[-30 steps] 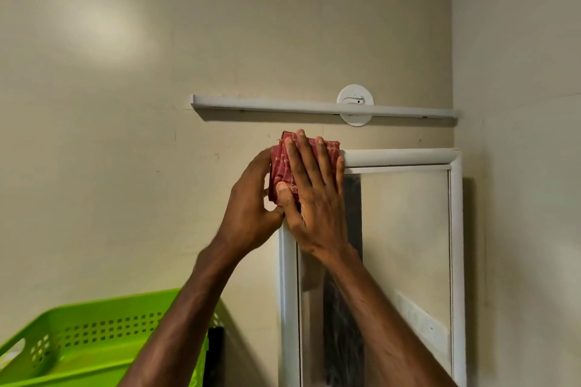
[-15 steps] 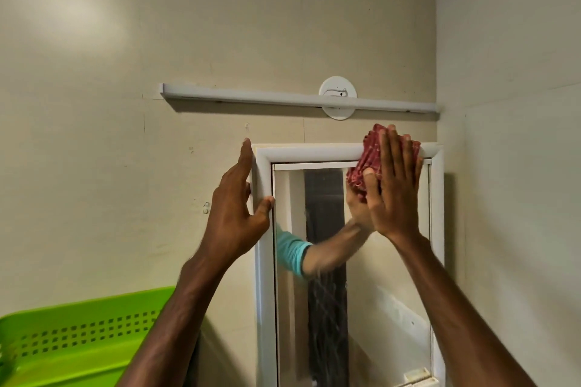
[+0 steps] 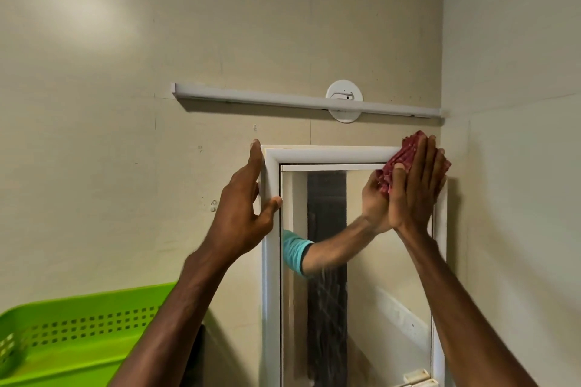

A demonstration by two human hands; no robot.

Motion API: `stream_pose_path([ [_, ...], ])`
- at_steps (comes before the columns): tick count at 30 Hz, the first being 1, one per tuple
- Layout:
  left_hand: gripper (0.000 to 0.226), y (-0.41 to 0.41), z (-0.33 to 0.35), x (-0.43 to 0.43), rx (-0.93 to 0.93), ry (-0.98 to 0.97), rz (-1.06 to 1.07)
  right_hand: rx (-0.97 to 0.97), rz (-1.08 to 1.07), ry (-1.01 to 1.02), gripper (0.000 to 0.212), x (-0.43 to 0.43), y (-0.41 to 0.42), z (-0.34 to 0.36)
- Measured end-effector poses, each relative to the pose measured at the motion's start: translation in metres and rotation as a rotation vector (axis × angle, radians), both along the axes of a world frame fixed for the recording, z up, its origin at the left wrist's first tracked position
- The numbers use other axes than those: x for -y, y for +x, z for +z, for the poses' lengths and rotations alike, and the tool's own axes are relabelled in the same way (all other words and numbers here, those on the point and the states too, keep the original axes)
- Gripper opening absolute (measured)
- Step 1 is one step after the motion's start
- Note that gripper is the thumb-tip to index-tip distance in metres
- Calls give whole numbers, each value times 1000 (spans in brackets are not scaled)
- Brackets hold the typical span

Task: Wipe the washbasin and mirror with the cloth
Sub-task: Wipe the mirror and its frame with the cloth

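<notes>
A tall mirror (image 3: pixel 390 254) in a white frame (image 3: pixel 270 276) hangs on the beige wall. My right hand (image 3: pixel 415 188) lies flat on a red patterned cloth (image 3: pixel 405 154) and presses it against the mirror's top right corner. My left hand (image 3: pixel 242 210) grips the frame's upper left edge, fingers along the outside and thumb on the front. The glass reflects my arm and a teal sleeve. The washbasin is out of sight.
A white rail (image 3: pixel 301 100) with a round fitting (image 3: pixel 344 100) runs along the wall just above the mirror. A green perforated plastic basket (image 3: pixel 72 339) sits at lower left. A side wall (image 3: pixel 515 198) meets the mirror's right edge.
My right hand has carried the cloth from the mirror's top left corner across to its top right corner. My left hand has stayed on the frame's left edge.
</notes>
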State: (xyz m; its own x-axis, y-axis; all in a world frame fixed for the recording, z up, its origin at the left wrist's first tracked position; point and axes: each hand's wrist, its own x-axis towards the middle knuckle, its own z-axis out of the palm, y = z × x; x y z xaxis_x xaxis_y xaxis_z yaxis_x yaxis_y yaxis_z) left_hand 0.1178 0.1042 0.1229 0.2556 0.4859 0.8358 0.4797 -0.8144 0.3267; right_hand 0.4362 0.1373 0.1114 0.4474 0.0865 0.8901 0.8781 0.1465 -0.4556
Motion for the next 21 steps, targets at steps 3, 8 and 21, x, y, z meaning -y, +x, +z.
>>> stream_pose_path([
  [3,100,-3,0,-1,-25,24,-7,71,19,-11,73,-4,-37,-4],
  [8,72,-12,4,-5,32,-17,-110,160,49,-38,74,-2,-100,-4],
  [21,50,19,-16,-11,395,-127,-316,713,224,-70,70,1,-155,-28],
])
